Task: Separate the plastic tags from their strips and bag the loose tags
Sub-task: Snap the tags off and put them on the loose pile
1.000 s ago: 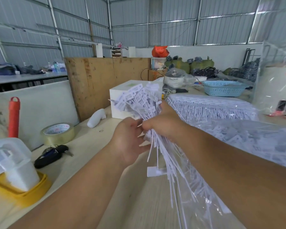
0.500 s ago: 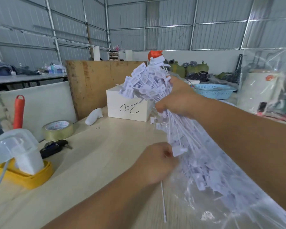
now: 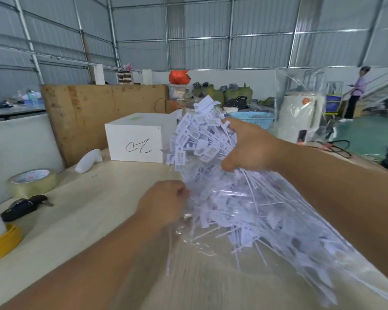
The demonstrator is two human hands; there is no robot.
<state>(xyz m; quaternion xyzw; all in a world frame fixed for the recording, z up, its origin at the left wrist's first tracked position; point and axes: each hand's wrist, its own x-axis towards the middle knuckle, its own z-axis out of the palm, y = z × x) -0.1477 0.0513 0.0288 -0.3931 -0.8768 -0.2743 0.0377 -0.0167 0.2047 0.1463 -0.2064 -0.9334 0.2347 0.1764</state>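
My right hand [image 3: 249,146] grips a thick bundle of white plastic tags [image 3: 197,139], its tag heads fanned up and left above the table. Below it a clear plastic bag [image 3: 244,222] lies open on the table, holding many loose white tags and thin stems. My left hand [image 3: 164,203], blurred, has its fingers curled at the bag's left edge; what it pinches I cannot make out. A thin white strip [image 3: 169,249] hangs down under that hand.
A white box [image 3: 134,142] with a scribble stands behind the bundle, in front of a plywood board [image 3: 94,113]. On the wooden table [image 3: 76,220] lie a tape roll [image 3: 31,181], black keys [image 3: 20,208] and a white bottle [image 3: 87,161]. A person [image 3: 356,95] stands far right.
My right hand has kept the bundle raised and turned it further over the bag. My left hand dropped away from the bundle to the bag's left edge.
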